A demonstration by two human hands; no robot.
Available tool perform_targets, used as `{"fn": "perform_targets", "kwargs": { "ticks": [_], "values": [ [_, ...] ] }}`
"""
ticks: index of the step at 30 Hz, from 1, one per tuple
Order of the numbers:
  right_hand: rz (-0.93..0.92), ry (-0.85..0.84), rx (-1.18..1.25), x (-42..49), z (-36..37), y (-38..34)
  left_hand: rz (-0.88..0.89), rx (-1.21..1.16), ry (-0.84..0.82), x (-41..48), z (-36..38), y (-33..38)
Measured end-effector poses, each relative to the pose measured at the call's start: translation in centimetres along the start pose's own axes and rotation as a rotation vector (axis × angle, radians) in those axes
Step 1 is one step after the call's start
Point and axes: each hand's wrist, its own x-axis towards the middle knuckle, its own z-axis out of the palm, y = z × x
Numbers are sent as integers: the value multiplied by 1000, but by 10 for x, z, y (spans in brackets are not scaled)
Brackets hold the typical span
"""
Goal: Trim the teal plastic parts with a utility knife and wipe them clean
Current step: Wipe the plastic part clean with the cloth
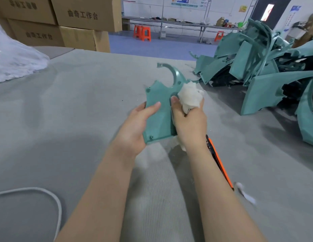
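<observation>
A flat teal plastic part with a curved arm at its far end is held above the grey table. My left hand grips its left edge, thumb on top. My right hand grips a crumpled white cloth and presses it against the part's right side, with the thumb lying on the teal face. An orange and black utility knife lies on the table just right of my right forearm, partly hidden by it.
A heap of teal plastic parts fills the table's right side. White plastic wrap lies at far left, a white cord at near left. Cardboard boxes stand behind the grey table. A white scrap lies near the knife.
</observation>
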Motion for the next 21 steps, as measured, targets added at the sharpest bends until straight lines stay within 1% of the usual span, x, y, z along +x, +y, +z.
{"fn": "perform_targets", "kwargs": {
  "ticks": [3, 5, 7, 10, 12, 14, 17, 19, 21],
  "values": [
    [67, 37, -20, 5, 2, 4, -142, -102, 34, 5, -13, 4],
    [118, 82, -24, 10, 2, 8, -162, -142, 9, 9, -13, 9],
    [190, 140, 25, 18, 3, 9, -88, -208, 12, 16, -7, 15],
    [304, 235, 194, 37, 12, 2, 57, -482, 30, 28, 2, 20],
    [332, 241, 280, 36, 23, -4, 110, -591, 21, 34, 5, 15],
    [352, 182, 331, 26, 34, 2, 113, -575, 35, 41, 1, 0],
    [406, 76, 377, 15, 43, 20, 4, -430, 164, 45, -5, -23],
    [361, 96, 250, 18, 43, 26, -60, -376, 226, 46, -5, -35],
    [300, 141, 125, 19, 39, 26, -65, -358, 227, 48, -5, -39]
  ]
}}
